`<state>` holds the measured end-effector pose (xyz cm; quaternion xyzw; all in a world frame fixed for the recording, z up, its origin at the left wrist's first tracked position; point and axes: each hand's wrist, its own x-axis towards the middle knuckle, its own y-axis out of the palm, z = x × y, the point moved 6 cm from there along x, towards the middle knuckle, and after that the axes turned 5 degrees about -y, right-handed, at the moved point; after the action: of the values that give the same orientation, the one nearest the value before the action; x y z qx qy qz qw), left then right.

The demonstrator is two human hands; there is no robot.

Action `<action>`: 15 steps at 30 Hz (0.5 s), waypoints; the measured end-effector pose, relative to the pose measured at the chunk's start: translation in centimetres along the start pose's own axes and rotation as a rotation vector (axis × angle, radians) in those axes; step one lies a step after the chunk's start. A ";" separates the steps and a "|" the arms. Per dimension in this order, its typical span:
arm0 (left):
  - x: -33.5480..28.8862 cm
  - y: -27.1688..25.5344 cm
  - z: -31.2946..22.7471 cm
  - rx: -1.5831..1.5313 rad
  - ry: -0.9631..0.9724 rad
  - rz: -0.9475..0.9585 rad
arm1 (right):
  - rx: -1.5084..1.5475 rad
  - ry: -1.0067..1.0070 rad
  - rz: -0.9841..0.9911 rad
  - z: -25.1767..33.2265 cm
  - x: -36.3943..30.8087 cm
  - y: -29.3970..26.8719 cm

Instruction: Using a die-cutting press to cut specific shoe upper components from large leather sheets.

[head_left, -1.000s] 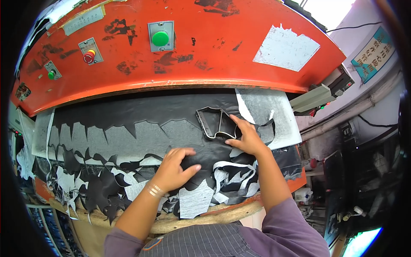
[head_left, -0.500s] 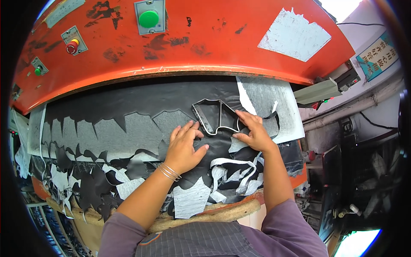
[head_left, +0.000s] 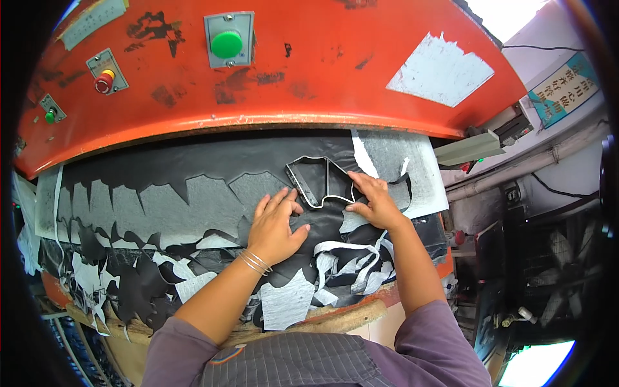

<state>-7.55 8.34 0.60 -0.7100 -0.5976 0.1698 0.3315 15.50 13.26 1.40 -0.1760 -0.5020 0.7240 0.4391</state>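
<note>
A cutting die point(head_left: 327, 178), a metal outline with a crossbar inside, lies on a sheet of black leather-like material point(head_left: 258, 151). My right hand point(head_left: 377, 201) grips the die's right corner, with the fingers on its upper right side and the thumb near its lower edge. Just left of the die, my left hand point(head_left: 276, 226) rests on the black material, its fingers spread and holding nothing. The fingertips come close to the die's lower left side; whether they touch it I cannot tell. Angular cut-outs along the sheet's near edge expose a grey board point(head_left: 213, 203).
Above the work hangs the orange machine front point(head_left: 335, 77), with a green button point(head_left: 226, 44) and a red knob point(head_left: 104, 82). Black and white scraps point(head_left: 145, 284) are heaped along the near edge. At the right stands a metal bracket point(head_left: 471, 149) beside a pipe point(head_left: 516, 179).
The whole view has shifted slightly, showing more of the machine front. Both hands and the die keep nearly the same places on the material.
</note>
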 end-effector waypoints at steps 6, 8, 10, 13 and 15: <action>-1.0 -2.0 3.9 -0.574 -0.126 -0.052 | -0.036 0.046 -0.081 1.8 -0.3 -0.9; -2.6 -6.5 7.4 -0.722 -0.271 -0.208 | -0.030 0.102 -0.288 2.9 -2.1 -2.7; -5.0 -13.3 9.8 -0.681 -0.236 -0.406 | -0.003 0.137 -0.375 5.4 -4.3 -3.3; -10.1 -21.5 12.6 -0.555 -0.281 -0.522 | 0.099 0.143 -0.418 9.5 -5.2 -2.3; -13.4 -22.2 10.1 -0.449 -0.346 -0.351 | 0.114 0.035 -0.378 13.9 -3.1 -2.5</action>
<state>-33.43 -0.40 6.19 -0.6123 -0.7806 0.0923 0.0849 8.66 3.03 9.09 -0.0660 -0.4768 0.6528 0.5850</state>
